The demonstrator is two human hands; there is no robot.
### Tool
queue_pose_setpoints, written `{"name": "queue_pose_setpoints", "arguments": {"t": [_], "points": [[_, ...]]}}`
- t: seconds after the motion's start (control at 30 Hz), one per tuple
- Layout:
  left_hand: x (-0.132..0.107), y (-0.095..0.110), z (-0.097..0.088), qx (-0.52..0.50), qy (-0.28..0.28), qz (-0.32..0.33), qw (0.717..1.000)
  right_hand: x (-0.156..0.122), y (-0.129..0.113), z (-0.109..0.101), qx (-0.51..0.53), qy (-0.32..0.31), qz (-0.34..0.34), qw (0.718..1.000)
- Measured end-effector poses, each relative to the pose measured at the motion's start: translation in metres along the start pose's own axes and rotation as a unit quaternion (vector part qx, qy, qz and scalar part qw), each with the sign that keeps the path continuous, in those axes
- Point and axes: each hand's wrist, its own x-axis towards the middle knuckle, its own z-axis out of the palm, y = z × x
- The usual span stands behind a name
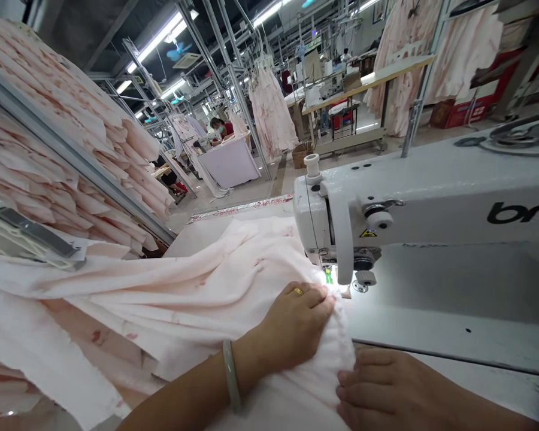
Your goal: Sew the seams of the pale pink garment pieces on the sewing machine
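A pale pink fabric piece (215, 269) with small reddish prints lies bunched over the sewing machine bed. My left hand (296, 323), with a ring and a bangle, has its fingers closed on the fabric close to the needle area. Below and to the right, my right hand (381, 386) has its fingers on the gathered fabric edge; its thumb is hidden, so I cannot tell whether it pinches the cloth. The white sewing machine (413, 197) stands over the fabric's right edge, its lamp lighting the presser foot, which is partly hidden.
Layered pink garments (72, 131) hang on a metal rail at the left. A plastic clamp-like fixture (31, 233) stands over the fabric there. Beyond the machine are a worktable (368, 84), more hanging garments (272, 108) and a seated person (222, 129).
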Motion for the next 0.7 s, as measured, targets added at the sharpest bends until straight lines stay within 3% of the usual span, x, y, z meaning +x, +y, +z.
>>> {"name": "queue_pose_setpoints", "arguments": {"t": [0.23,0.4,0.57,0.7], "points": [[0.020,-0.011,-0.019,0.002,-0.073,-0.010,0.997,0.006,0.012,-0.011,-0.041,0.045,0.031,0.998],[0.016,-0.004,-0.026,0.045,-0.064,0.011,0.997,0.009,0.008,-0.012,-0.095,0.073,0.002,0.993],[0.012,0.003,-0.018,0.112,-0.049,0.145,0.982,0.009,0.000,-0.014,-0.201,0.090,-0.042,0.974],[0.017,0.001,-0.015,0.140,-0.029,0.189,0.971,0.009,-0.005,-0.015,-0.276,0.059,-0.073,0.957]]}}
